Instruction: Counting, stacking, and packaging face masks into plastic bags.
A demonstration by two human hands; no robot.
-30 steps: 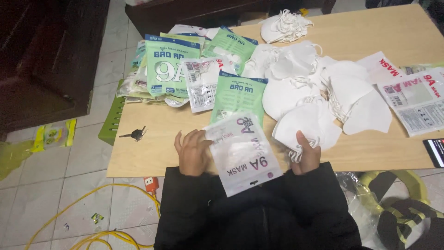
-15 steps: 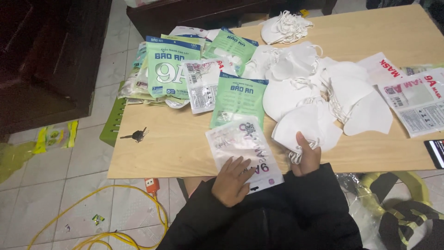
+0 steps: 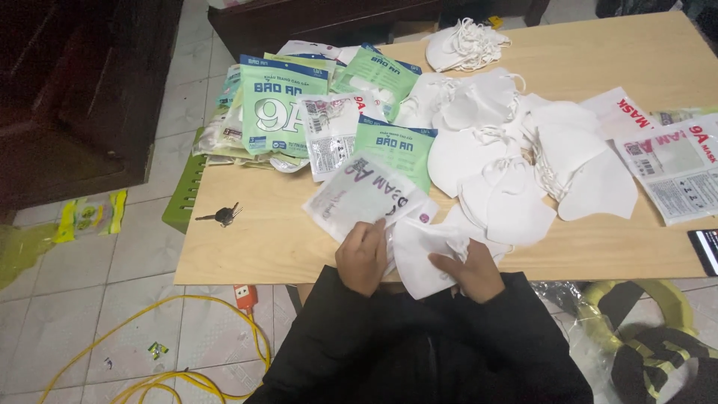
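Observation:
At the near edge of the wooden table (image 3: 254,247), my left hand (image 3: 362,258) grips the open end of a clear printed mask pouch (image 3: 359,193) that lies flat in front of me. My right hand (image 3: 471,269) holds a folded white face mask (image 3: 420,253), its edge lying at the pouch's mouth next to my left fingers. A heap of loose white masks (image 3: 516,150) spreads just beyond my right hand.
Several green and clear mask packets (image 3: 284,112) are piled at the back left. More clear packets (image 3: 673,164) lie at the right, and a phone (image 3: 707,251) sits by the right edge. Keys (image 3: 221,216) rest near the left edge. A yellow cable (image 3: 157,359) trails over the tiled floor.
The pouch has swung round and slid to the left. My left hand now pinches its open end. My right hand has taken a white mask off the heap and brought it to the pouch.

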